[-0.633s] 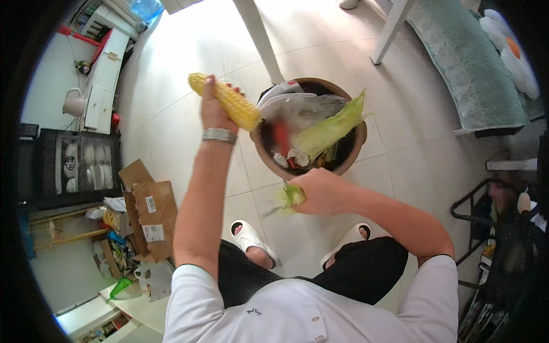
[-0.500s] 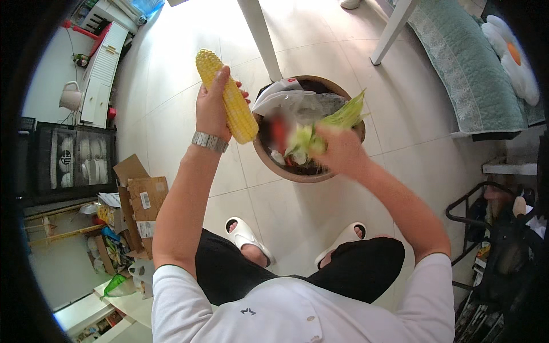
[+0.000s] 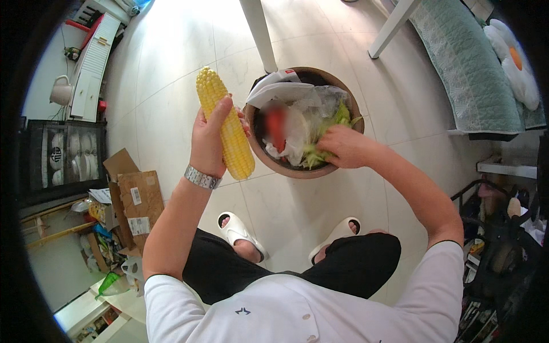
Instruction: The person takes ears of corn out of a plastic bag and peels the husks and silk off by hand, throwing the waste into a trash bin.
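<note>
Item count: one corn cob (image 3: 226, 123), one round brown bin (image 3: 343, 94), one metal wristwatch (image 3: 201, 177), two white slippers (image 3: 239, 231), two table legs (image 3: 260, 31), one cardboard box (image 3: 140, 200).

Corn cob: yellow, fully husked, held above the tiled floor (image 3: 166, 86) just left of the bin. It is tilted, with the tapered tip pointing up and away from the person and the blunt end down, near the bin's left rim.

Left hand (image 3: 210, 137): fingers closed around the middle of the cob. The thumb lies along its near side; the fingertips wrap behind it and are mostly hidden. The wristwatch sits on this wrist.

Right hand (image 3: 342, 146): inside the bin, over its near right part, knuckles up. The fingers are curled down onto a bundle of green husk leaves (image 3: 317, 150). The fingertips are hidden by the hand, so it cannot be told whether they grip the leaves or only press on them.

Bin contents: white plastic bags and paper, green husks, and one red item that is blurred.

The cardboard box lies on the floor to the person's left, well apart from both hands.
</note>
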Demonstrator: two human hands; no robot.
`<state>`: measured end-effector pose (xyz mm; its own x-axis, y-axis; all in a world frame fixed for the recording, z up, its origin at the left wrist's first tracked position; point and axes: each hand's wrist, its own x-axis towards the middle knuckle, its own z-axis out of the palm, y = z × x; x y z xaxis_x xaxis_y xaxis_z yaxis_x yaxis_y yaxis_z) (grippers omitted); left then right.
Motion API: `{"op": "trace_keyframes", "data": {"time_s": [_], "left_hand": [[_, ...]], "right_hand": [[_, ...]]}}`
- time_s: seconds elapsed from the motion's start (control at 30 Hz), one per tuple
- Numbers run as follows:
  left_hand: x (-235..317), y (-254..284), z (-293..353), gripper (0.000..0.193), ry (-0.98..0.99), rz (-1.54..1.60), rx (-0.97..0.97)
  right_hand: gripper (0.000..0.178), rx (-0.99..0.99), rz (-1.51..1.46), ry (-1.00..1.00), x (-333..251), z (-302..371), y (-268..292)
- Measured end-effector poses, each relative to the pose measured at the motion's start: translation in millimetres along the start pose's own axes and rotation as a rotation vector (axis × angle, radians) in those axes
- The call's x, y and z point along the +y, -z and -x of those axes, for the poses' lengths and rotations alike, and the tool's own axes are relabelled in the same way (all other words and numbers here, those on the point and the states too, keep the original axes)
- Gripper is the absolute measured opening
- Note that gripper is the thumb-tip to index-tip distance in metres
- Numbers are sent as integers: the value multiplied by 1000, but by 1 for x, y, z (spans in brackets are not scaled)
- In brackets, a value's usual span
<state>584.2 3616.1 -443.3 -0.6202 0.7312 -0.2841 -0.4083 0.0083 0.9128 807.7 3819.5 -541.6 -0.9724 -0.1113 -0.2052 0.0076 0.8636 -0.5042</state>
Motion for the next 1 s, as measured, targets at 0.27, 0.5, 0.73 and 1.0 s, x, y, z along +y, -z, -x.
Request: {"op": "trace_keyframes", "data": {"time_s": [0.27,0.5,0.73,1.0], "left_hand": [[-13,-7,0,41,21,54,-87],[-15,-2,4,36,39,76,-93],[-22,-4,1,35,55,84,-78],[-34,-22,8,28,-17,-108,-116]], "right_hand": [[25,-375,119,-31,23,-46,-20],[26,188,202,152,-19,6,18],[12,-123,269,-313,-23,13,12],[20,-319,382,-215,8,-40,-10]]}}
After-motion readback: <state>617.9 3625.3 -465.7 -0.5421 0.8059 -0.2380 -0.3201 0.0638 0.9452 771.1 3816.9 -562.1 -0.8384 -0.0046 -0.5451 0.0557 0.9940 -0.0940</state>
